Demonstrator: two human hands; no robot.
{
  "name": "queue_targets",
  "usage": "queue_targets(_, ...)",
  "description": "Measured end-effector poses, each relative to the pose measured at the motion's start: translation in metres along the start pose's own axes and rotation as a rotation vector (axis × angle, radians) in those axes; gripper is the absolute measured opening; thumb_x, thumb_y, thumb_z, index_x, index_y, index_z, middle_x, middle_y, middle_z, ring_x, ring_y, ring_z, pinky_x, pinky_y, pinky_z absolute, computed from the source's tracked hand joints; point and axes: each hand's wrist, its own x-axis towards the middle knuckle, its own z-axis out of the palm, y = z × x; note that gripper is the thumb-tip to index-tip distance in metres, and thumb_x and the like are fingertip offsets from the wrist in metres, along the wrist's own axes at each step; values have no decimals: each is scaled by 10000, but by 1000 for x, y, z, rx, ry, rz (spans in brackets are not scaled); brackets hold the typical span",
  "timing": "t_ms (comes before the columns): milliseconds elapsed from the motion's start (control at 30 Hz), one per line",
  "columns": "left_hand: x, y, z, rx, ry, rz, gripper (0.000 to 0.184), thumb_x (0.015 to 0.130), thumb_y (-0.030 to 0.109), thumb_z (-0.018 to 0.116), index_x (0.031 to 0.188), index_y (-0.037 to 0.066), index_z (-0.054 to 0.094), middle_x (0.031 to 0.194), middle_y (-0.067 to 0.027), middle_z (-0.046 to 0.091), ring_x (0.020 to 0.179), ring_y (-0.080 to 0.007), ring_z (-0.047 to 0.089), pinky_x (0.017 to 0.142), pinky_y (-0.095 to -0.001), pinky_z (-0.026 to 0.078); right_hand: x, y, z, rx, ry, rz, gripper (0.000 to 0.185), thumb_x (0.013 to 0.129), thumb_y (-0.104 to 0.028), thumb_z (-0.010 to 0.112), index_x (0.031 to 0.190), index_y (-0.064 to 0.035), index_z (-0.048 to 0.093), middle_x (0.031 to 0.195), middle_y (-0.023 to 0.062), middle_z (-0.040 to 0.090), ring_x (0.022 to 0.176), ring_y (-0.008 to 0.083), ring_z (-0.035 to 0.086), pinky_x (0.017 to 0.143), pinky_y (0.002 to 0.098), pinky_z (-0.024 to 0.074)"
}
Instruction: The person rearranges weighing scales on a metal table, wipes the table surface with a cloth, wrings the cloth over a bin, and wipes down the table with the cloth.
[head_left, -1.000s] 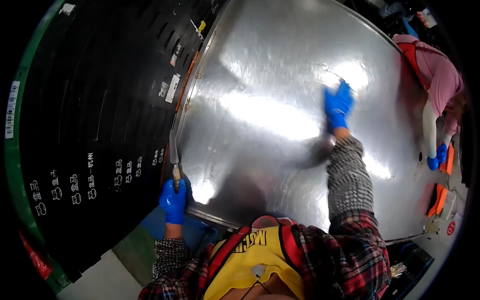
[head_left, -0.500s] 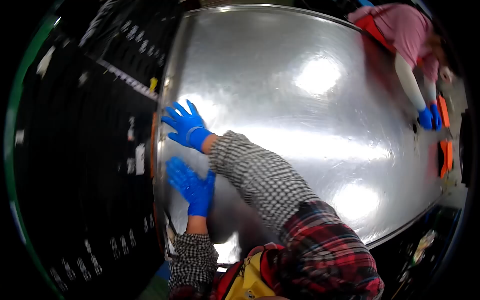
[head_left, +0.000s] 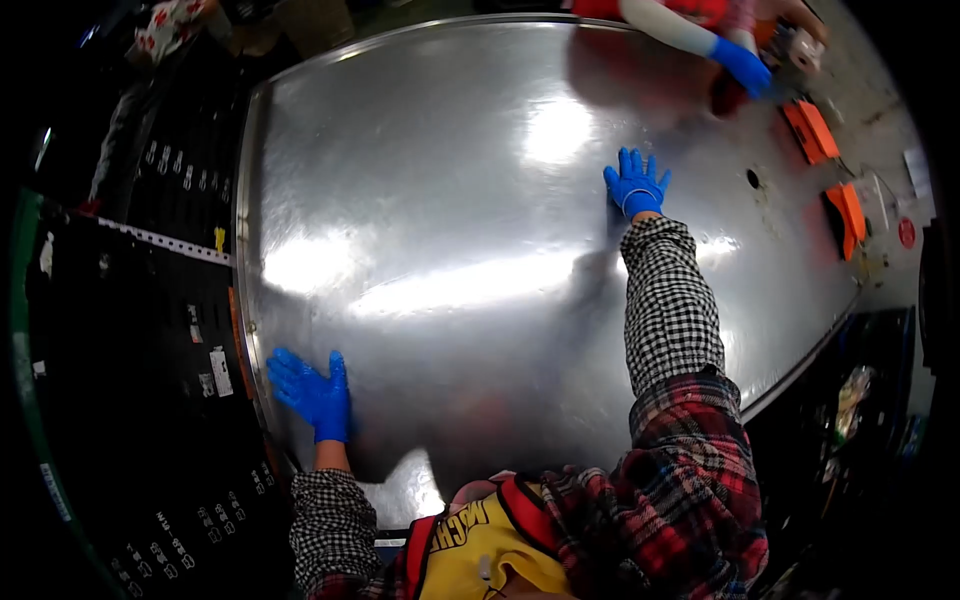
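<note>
A broad, shiny metal tabletop (head_left: 430, 200) lies in front of me. My left hand (head_left: 312, 392), in a blue glove, rests by the table's left edge with its palm down and its thumb held apart. Farther out to the right, my right hand (head_left: 637, 184), gloved in the same blue, lies flat on the metal with the fingers spread. Neither hand holds anything. Checked cuffs cover both my forearms.
Across the table at the far right, a co-worker's blue-gloved hand (head_left: 742, 68) is over a dark red thing. Orange blocks (head_left: 812, 132) sit along the right side, near a dark hole (head_left: 753, 179) in the metal. Black crates (head_left: 130, 330) stand at the left.
My right hand has swept from the left edge far to the right across the metal. My left hand stays near the left edge. The view has shifted, and the co-worker's arms have moved.
</note>
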Motion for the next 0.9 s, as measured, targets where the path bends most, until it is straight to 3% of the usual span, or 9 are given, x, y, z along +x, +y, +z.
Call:
queue_targets(67, 2, 2, -3, 12, -19, -17, 1032, 897, 719, 393, 1540, -5, 35, 1577, -301, 55, 1468, -452, 76, 1157, -597, 122, -31, 24, -4, -40, 31, -40, 702, 953, -611, 331, 1553, -268, 206, 1635, 48, 109, 1502, 326, 50, 1146, 637, -34)
queue_targets(133, 1, -1, 3, 19, -20, -17, 1026, 898, 718, 393, 1538, -9, 55, 1574, -305, 70, 1467, -454, 85, 1152, -601, 132, -74, -1, 24, 70, 287, -214, 732, 954, -640, 283, 1551, -224, 209, 1630, 88, 115, 1500, 342, 36, 1125, 676, -35)
queue_targets(167, 3, -6, 10, 18, -5, -8, 1022, 900, 718, 393, 1536, -11, 65, 1572, -308, 79, 1465, -455, 93, 1150, -603, 138, -121, -23, 32, 31, 492, -433, 753, 933, -639, 359, 1538, -203, 260, 1621, 82, 156, 1494, 357, 62, 1124, 683, -27)
queue_targets(233, 5, -1, 5, 6, -1, -32, 1002, 906, 710, 388, 1522, -35, 125, 1558, -321, 131, 1458, -453, 137, 1149, -586, 166, -206, -84, 79, 597, 492, -841, 743, 857, -619, 532, 1492, -267, 376, 1594, 66, 233, 1485, 358, 106, 1126, 690, -24)
queue_targets(300, 5, -2, 9, -29, 24, -28, 1003, 909, 706, 389, 1511, -58, 147, 1551, -325, 152, 1455, -443, 158, 1157, -558, 174, -323, -123, 59, 626, 9, -1150, 783, 808, -567, 632, 1487, -275, 376, 1596, 54, 239, 1473, 329, 178, 1127, 689, 56)
queue_targets(400, 6, 9, 22, -65, 21, -8, 987, 921, 668, 410, 1487, -107, 179, 1541, -331, 184, 1450, -431, 183, 1183, -495, 158, -402, -147, 74, 511, 62, -1452, 741, 845, -630, 542, 1489, -307, 370, 1596, 59, 245, 1474, 307, 195, 1165, 626, 70)
queue_targets(467, -2, 26, 15, -19, -85, 45, 980, 927, 648, 418, 1483, -120, 170, 1542, -331, 180, 1450, -428, 182, 1191, -483, 139, -373, -131, 65, 569, 95, -1341, 748, 844, -619, 548, 1490, -286, 371, 1596, 63, 249, 1479, 302, 181, 1169, 613, 61)
queue_targets(600, -45, 138, 11, -108, 57, 179, 992, 919, 634, 440, 1475, -137, 156, 1547, -330, 163, 1456, -433, 155, 1199, -478, 107, -258, -33, 72, 635, 269, -965, 695, 867, -586, 528, 1478, -285, 390, 1577, 83, 282, 1459, 343, 203, 1155, 623, 59)
queue_targets(900, -138, 527, -40, -278, 120, 563, 994, 896, 640, 486, 1461, -133, 220, 1536, -326, 207, 1453, -421, 179, 1197, -469, 126, -65, 292, 75, 302, 274, -496, 660, 934, -600, 417, 1524, -338, 285, 1624, 72, 134, 1494, 323, 82, 1169, 596, -19)
